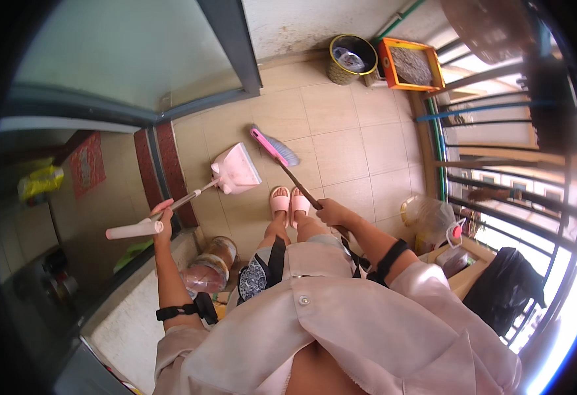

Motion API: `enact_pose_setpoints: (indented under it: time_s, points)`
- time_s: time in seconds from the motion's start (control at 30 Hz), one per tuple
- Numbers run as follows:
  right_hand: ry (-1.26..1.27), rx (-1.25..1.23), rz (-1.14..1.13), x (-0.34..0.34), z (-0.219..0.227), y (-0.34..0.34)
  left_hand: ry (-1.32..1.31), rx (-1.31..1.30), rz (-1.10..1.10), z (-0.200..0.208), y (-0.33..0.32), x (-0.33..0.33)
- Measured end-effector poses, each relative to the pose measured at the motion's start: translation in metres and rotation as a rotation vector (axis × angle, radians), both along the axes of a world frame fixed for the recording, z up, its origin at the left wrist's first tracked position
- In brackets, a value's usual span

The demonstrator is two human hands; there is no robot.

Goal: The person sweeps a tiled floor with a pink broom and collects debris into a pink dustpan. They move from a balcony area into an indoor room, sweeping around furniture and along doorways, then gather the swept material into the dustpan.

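Observation:
My left hand (pixel 163 218) is closed round the handle of a long-handled pink dustpan (pixel 237 170). The pan hangs over or rests on the tiles ahead of my feet, its wide lip toward the right; I cannot tell whether it touches the floor. My right hand (pixel 333 214) grips the brown stick of a broom (pixel 277 146). Its pink head with grey bristles lies ahead of my feet, just right of the dustpan and apart from it. I see no clear pile of dirt between them.
Pink slippers (pixel 280 201) are on my feet. A black bucket (pixel 352 59) and an orange tray (pixel 410 64) stand by the far wall. Barred railings (pixel 499 141) run along the right, near a clear plastic bottle (pixel 433 217) and black bag (pixel 505 289). At left is a doorway with a red sill (pixel 174 172).

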State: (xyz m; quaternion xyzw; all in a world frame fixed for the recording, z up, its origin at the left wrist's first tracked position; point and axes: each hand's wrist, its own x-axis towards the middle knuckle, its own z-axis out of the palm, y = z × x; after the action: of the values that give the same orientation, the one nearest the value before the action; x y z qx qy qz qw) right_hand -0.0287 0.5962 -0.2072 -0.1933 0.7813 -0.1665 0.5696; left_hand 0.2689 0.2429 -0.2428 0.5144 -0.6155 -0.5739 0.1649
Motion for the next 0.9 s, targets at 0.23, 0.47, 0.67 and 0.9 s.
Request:
enact_pose_setpoints:
  time_s: [0.23, 0.47, 0.67, 0.9]
  points:
    - [-0.174, 0.077, -0.233, -0.046, 0.067, 0.065, 0.018, 0.010, 0.174, 0.000, 0.016, 0.047]
    - [-0.011, 0.337, -0.089, -0.059, 0.016, 0.030, -0.006, 0.026, 0.367, 0.008, 0.030, 0.089]
    - [-0.315, 0.195, -0.153, -0.006, -0.017, -0.086, 0.065, 0.005, 0.416, -0.006, 0.020, 0.122]
    - [-0.404, 0.158, -0.135, 0.026, 0.001, -0.198, 0.066, -0.105, 0.518, -0.022, 0.004, 0.140]
